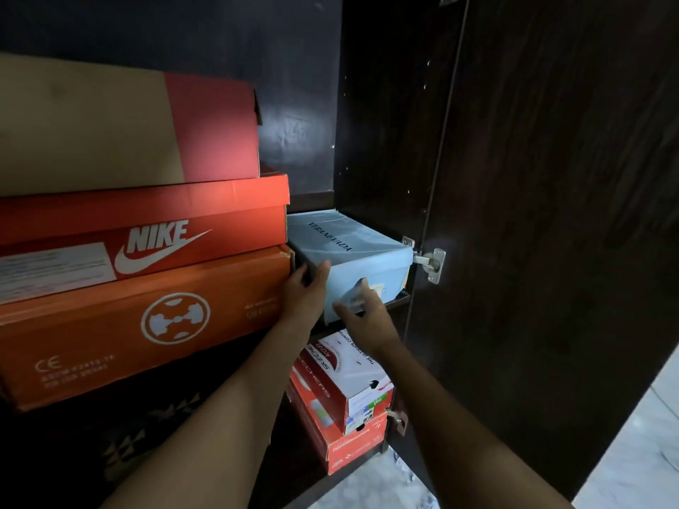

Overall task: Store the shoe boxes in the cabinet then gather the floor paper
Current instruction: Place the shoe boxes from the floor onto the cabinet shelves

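Observation:
A light blue shoe box (352,247) lies on a cabinet shelf (398,301), right of a stack of orange boxes. My left hand (305,292) grips its front left corner, with the fingers in the gap beside the orange box and the thumb on the front face. The fingers of my right hand (362,312) are blurred and press against the box's front face. On the shelf below stands a white and red Skechers box (347,376) on top of a red box (352,448).
Stacked at left are an orange box with a white emblem (147,325), an orange Nike box (154,233) and a tan and red box (128,130). The dark cabinet door (551,214) stands open at right on a metal hinge (431,264). Pale floor (632,453) shows at lower right.

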A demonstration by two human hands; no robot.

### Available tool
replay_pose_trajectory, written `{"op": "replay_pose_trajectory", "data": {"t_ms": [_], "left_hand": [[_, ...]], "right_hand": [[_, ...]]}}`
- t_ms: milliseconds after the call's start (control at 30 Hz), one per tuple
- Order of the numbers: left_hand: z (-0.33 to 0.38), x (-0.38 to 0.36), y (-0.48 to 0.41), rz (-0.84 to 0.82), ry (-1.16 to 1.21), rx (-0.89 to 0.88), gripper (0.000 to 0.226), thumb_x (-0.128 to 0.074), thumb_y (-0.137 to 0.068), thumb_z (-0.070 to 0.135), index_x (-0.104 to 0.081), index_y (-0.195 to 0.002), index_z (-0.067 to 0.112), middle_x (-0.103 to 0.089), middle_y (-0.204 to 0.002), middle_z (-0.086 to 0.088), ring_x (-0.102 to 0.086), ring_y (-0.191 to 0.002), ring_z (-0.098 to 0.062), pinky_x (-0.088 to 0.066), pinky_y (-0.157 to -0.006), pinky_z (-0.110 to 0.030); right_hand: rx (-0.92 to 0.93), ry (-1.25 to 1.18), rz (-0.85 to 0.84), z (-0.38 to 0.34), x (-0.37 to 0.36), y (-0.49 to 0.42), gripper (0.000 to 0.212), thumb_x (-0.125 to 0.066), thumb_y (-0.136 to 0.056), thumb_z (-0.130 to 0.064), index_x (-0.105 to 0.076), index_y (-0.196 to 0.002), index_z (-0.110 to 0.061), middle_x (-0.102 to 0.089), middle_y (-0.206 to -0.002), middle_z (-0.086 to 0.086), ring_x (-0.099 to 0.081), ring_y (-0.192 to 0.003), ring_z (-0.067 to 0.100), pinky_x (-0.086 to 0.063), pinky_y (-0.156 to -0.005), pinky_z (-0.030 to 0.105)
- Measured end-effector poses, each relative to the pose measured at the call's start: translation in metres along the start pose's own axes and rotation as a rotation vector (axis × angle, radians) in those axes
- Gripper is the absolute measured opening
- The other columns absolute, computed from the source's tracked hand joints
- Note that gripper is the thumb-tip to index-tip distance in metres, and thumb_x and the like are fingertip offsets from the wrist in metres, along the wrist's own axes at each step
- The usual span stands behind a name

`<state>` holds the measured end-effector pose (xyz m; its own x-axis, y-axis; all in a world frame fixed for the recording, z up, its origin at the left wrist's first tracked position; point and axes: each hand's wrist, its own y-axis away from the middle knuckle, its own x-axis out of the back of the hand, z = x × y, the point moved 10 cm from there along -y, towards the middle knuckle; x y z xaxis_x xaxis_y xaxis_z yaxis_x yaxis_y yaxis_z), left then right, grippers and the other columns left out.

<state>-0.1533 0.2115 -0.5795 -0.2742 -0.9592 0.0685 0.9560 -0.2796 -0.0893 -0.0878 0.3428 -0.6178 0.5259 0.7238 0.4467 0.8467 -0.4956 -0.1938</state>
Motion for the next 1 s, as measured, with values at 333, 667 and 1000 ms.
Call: {"op": "replay_pose_trajectory", "data": {"t_ms": [333, 667, 1000], "left_hand": [[0.005, 0.001, 0.02, 0.102, 0.062, 0.068, 0.043, -0.057, -0.096, 0.04, -0.063, -0.125, 0.008, -0.057, -0.109, -0.001, -0.055, -0.106, -0.02, -0.041, -0.088, -0.031], [-0.014, -0.056, 0.127, -0.092, 0.031, 0.006, 0.038, -0.066, -0.092, 0.024, -0.062, -0.126, 0.007, -0.068, -0.12, -0.011, -0.063, -0.109, -0.017, -0.041, -0.084, -0.016], [-0.113, -0.206, 0.303, -0.698, -0.159, 0.07, 0.026, -0.066, -0.091, 0.029, -0.069, -0.112, 0.014, -0.073, -0.106, -0.006, -0.06, -0.073, -0.006, -0.046, -0.066, -0.021]], "right_hand": [[-0.046, -0.039, -0.048, 0.008, 0.042, 0.03, 0.061, -0.066, -0.082, -0.042, -0.051, -0.14, -0.027, -0.061, -0.13, -0.002, -0.059, -0.119, 0.016, -0.044, -0.108, 0.037], [-0.046, 0.026, 0.208, 0.035, 0.138, 0.198, 0.031, -0.061, -0.095, -0.009, -0.063, -0.126, -0.009, -0.067, -0.117, 0.006, -0.064, -0.1, 0.008, -0.05, -0.081, 0.011], [-0.415, 0.22, 0.384, 0.167, 0.226, 0.401, 0.024, -0.061, -0.096, -0.015, -0.068, -0.119, -0.012, -0.07, -0.106, 0.004, -0.069, -0.093, 0.018, -0.052, -0.081, 0.021]]}}
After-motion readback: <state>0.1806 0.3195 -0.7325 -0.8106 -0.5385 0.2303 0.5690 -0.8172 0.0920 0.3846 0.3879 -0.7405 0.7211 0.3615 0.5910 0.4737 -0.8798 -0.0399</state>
